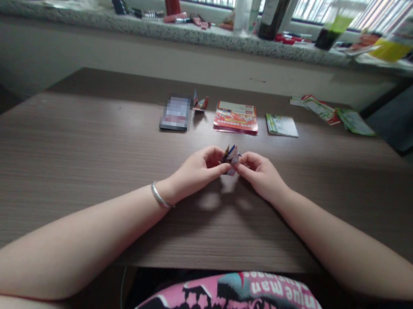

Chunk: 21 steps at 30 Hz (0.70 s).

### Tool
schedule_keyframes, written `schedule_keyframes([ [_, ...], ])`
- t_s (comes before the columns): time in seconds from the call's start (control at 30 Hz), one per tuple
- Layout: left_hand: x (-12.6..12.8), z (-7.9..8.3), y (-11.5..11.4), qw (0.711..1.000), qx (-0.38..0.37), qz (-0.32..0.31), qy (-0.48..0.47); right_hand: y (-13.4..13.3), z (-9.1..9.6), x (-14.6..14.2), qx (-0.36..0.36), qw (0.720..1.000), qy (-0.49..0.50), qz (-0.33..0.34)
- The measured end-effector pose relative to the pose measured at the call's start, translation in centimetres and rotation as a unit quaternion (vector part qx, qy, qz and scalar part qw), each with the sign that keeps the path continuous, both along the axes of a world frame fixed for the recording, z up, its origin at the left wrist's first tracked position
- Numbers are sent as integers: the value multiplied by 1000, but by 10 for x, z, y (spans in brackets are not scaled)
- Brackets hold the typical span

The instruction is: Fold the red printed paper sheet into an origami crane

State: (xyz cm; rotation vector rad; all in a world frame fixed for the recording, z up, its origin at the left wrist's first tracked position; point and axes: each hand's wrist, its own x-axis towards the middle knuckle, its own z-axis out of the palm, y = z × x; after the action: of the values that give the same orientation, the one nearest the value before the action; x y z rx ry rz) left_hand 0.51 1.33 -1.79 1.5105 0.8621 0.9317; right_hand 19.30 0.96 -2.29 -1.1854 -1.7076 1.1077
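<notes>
A small folded paper piece (pixel 232 156) with pointed tips, in mixed colours, is held above the table between both hands. My left hand (pixel 207 164) pinches its left side, the thumb across the front. From the right, my right hand (pixel 258 173) grips it between thumb and fingers. The parts of the paper behind my fingertips are hidden. Beyond my hands stands a finished-looking origami crane (pixel 200 104) in red and other colours, just right of a phone-like device (pixel 176 114) whose screen is blurred.
A stack of red printed leaflets (pixel 236 118) and a smaller pile of green-white papers (pixel 282 126) lie on the brown table (pixel 78 148). More leaflets (pixel 321 110) are at the back right. Bottles and jars line the granite windowsill (pixel 207 36).
</notes>
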Motion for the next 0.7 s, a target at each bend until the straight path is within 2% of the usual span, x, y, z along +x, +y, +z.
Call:
schedule_keyframes([
  [0.23, -1, 0, 0, 999, -25, -13, -25, 0, 2, 2, -24, 999, 44, 9],
  [0.4, -2, 1, 1, 1000, -4, -10, -10, 0, 2, 1, -20, 999, 37, 13],
  [0.57, -3, 2, 1, 999, 13, -24, 26, 0, 6, 1, -34, 993, 115, 3],
  [0.7, -4, 2, 2, 999, 17, -27, 31, 0, 6, 3, -44, 990, 131, 5],
])
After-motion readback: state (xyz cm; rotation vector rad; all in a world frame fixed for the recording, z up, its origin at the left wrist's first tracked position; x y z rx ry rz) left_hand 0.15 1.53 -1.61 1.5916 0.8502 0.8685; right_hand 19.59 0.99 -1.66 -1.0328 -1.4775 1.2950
